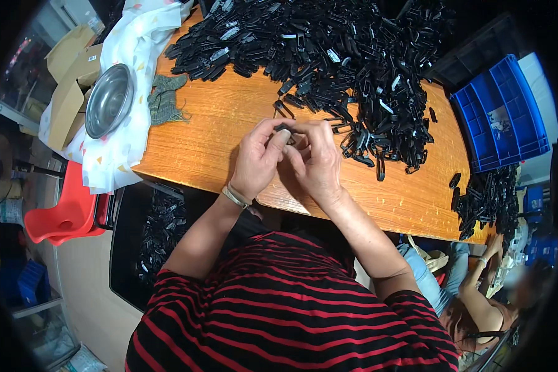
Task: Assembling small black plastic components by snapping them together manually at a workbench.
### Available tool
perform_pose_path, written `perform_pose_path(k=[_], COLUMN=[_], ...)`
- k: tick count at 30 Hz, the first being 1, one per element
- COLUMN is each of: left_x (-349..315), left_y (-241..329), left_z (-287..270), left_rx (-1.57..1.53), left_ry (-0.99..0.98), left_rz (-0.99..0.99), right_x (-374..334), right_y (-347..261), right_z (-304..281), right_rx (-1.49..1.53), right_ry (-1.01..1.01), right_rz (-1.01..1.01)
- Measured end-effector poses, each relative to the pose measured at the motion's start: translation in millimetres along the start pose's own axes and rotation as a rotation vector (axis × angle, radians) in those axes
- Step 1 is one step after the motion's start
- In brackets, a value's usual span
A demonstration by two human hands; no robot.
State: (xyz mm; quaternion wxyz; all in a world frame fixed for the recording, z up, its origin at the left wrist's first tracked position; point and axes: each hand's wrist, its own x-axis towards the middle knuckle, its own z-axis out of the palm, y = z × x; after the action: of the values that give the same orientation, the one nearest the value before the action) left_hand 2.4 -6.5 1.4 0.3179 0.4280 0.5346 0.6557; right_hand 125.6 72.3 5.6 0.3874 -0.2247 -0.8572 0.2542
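Observation:
Over the near edge of the wooden table (211, 149), both my hands meet around a small black plastic part (284, 129). My left hand (258, 152) pinches it between thumb and fingers. From the other side, my right hand (317, 158) closes on the same part with thumb and fingertips, which hide much of it. Just beyond my hands, a few loose black clip-like pieces (283, 109) lie on the wood. Behind them spreads a large heap of similar black plastic parts (328, 56), some with silvery faces.
At the left, a metal bowl (110, 101) rests on a white patterned sheet (115, 162), beside a grey-green cloth (166, 99). A blue crate (505, 115) and a smaller black heap (487, 201) are at right. A red chair (65, 211) stands left; another person (487, 310) sits right.

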Motion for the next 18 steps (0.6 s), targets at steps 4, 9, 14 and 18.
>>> perform_pose_path(k=[4, 9, 14, 18], left_x=[-6.0, -11.5, -35.9, -62.1], left_y=[4.6, 8.9, 32.1, 79.1], left_z=[-1.1, -22.3, -51.0, -122.9], left_rx=[-0.23, -0.19, -0.008, 0.737], left_ry=[0.009, -0.11, 0.008, -0.393], left_rz=[-0.094, -0.06, -0.17, -0.554], right_x=[-5.2, -17.0, -13.6, -8.8], right_y=[-8.2, -28.5, -51.8, -32.7], right_z=[8.9, 25.4, 37.9, 40.4], right_rx=[0.118, 0.35, 0.365, 0.434], right_ry=[-0.06, -0.118, -0.416, -0.478], right_rz=[-0.008, 0.187, 0.353, 0.089])
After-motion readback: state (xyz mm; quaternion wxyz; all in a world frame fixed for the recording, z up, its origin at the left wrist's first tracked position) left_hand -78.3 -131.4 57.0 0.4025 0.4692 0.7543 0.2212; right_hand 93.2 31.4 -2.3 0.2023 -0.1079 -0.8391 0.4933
